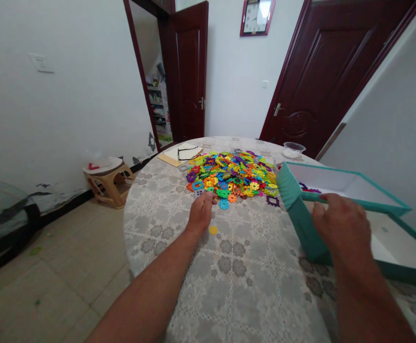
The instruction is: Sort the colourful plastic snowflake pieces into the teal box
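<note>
Beyond the fingertips of the left hand (201, 210), a heap of colorful plastic pieces (234, 174) is spread over the patterned tablecloth (229, 295). The left hand's fingers are curled at the heap's near edge; whether a piece is gripped cannot be told. Just to the right of that hand, a blue round piece (224, 204) is seen, and a yellow round piece (213, 230) is laid nearer, beside the wrist. The right hand (343, 224) is held over the open teal box (315, 228), loosely curved, with a gap shown between thumb and forefinger. Past its fingertips, purple pieces (309, 189) are contained in the box's far, white-lined section. To that hand's left, a dark purple square frame (273, 201) is placed between heap and box. Farther off, beyond the left hand, eyeglasses (187, 153) are rested on papers (174, 156).
</note>
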### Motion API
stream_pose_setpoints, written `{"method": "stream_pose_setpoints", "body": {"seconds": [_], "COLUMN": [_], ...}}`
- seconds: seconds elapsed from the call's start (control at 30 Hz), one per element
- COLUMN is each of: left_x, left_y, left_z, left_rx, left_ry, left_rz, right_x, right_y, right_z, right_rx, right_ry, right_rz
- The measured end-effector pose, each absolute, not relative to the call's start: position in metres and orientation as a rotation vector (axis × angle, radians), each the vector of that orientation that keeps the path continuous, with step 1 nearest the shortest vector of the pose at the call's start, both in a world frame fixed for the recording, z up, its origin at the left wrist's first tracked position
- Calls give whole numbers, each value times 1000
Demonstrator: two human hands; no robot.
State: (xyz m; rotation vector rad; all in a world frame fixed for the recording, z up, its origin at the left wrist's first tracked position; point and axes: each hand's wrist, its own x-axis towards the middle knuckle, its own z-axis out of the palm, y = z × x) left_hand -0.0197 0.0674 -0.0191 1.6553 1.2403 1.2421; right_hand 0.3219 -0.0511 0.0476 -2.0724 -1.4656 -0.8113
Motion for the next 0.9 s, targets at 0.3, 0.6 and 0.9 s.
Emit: {"method": "stream_pose_setpoints", "body": {"seconds": [0.3,0.6,0.9], "left_x": [-43,-66,-70], "left_y": [107,188,270], "left_z": [-21,-25,-17], "left_rx": [1835,2013,2130], "left_ry": [1681,1877,1745], "left_rz": [1241,1038,881], "right_x": [180,172,167], "right_y": [-15,-8,-10], "right_z": [-24,-67,-66], "right_rx": [-1514,-1515,-1489], "right_ry": [-2024,-2049,-2002], "right_rz": [-237,-206,-200]}}
